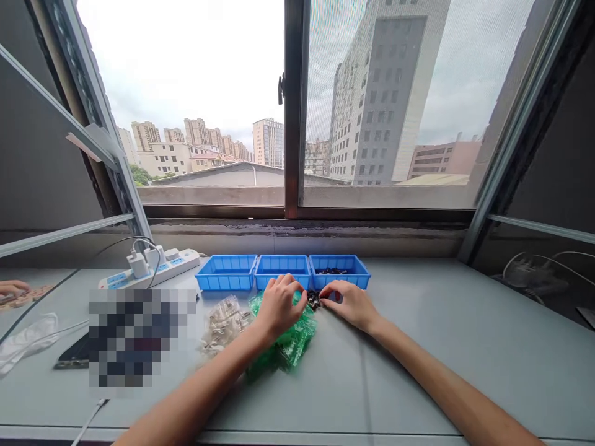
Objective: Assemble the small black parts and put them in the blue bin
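My left hand (282, 305) is over a crumpled green plastic bag (296, 337), its fingers curled and pinched; what they hold is too small to make out. Beside it, my right hand (348, 301) touches a small pile of dark parts (313, 300) with thumb and fingertips drawn together; anything between them is hidden. The pile lies between both hands, in front of the blue bins. More dark pieces lie in the right blue bin (361, 282). A clear bag of pale items (225, 325) rests left of the green bag.
The left blue bin (225, 284) and middle blue bin (264, 282) stand in the same row. A white power strip (179, 265) with plugs and cables is at the back left, near a dark phone-like object (74, 354). Another person's hand (13, 288) shows at the far left edge.
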The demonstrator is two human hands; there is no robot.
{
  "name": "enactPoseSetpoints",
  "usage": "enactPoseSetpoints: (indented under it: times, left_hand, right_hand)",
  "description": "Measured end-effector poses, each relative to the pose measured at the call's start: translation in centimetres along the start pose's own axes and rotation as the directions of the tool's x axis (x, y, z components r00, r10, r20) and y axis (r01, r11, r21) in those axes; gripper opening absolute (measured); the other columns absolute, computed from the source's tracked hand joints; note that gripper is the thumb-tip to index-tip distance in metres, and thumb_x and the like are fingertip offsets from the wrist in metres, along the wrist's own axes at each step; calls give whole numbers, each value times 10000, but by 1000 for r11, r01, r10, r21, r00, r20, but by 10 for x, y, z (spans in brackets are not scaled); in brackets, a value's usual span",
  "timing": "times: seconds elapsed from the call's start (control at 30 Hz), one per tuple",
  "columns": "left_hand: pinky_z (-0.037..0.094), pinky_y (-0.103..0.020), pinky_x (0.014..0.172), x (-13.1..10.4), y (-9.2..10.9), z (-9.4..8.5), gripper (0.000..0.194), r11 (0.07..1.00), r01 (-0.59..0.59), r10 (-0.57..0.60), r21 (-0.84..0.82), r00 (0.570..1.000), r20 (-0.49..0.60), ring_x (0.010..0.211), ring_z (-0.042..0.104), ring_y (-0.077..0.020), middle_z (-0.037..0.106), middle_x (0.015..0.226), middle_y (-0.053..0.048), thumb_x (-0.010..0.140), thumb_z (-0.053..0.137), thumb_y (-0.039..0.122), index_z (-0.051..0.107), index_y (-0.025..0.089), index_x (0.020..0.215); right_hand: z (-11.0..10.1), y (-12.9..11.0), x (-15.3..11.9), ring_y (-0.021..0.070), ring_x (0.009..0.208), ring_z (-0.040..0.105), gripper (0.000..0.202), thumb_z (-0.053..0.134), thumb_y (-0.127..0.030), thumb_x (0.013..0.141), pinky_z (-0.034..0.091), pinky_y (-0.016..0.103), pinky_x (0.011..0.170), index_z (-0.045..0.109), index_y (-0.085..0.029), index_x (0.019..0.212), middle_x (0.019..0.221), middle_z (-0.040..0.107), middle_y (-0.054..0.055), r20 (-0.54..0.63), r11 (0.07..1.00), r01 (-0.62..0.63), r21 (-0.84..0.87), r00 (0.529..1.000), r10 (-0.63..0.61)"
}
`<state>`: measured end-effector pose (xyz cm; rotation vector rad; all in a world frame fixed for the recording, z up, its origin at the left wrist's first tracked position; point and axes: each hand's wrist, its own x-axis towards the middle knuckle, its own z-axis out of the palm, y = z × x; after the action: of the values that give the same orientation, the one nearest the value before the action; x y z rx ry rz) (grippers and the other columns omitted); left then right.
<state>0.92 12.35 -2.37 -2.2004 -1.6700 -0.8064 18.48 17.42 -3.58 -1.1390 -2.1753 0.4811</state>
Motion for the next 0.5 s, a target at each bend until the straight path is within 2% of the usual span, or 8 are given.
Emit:
enactPoseSetpoints:
  times: [0.1, 0.23, 0.37, 0.5]
  left_hand:
    - [399, -327, 749, 0, -1, 0, 125, 999, -34, 33, -6, 999, -36, 810, 551, -178, 607, 859, -17, 839, 503, 251, 619, 204, 846]
    - [409, -334, 745, -2, 3, -1, 151, 997, -77, 75, -25, 996, -49, 822, 558, -188, 613, 893, -24, 812, 541, 257, 600, 200, 940]
    - [416, -329, 720, -4, 6, -1, 124, 994, -108, 106, -34, 993, -52, 798, 559, -186, 612, 870, -16, 795, 548, 237, 592, 200, 904]
    - [422, -327, 712, -4, 5, 0, 120, 991, -129, 127, -30, 989, -77, 792, 566, -181, 609, 875, -14, 808, 542, 247, 583, 200, 911]
  right_hand:
    - [5, 0, 3, 165, 670, 567, 168, 605, -346, 707, 413, 292, 635, 682, -206, 759, 772, 682, 27, -17, 966, -5, 260, 1000, 10]
    - [12, -5, 5, 176, 684, 593, 316, 671, -468, 619, 435, 307, 650, 679, -182, 754, 755, 682, 44, 52, 809, -61, 585, 998, 38]
    - [10, -12, 3, 149, 651, 565, 402, 723, -522, 544, 412, 277, 599, 677, -181, 751, 721, 668, 28, 119, 698, -161, 698, 987, 108]
    - [5, -18, 1, 106, 564, 457, 460, 722, -572, 514, 303, 236, 489, 683, -181, 753, 628, 615, 5, 152, 678, -227, 699, 974, 169]
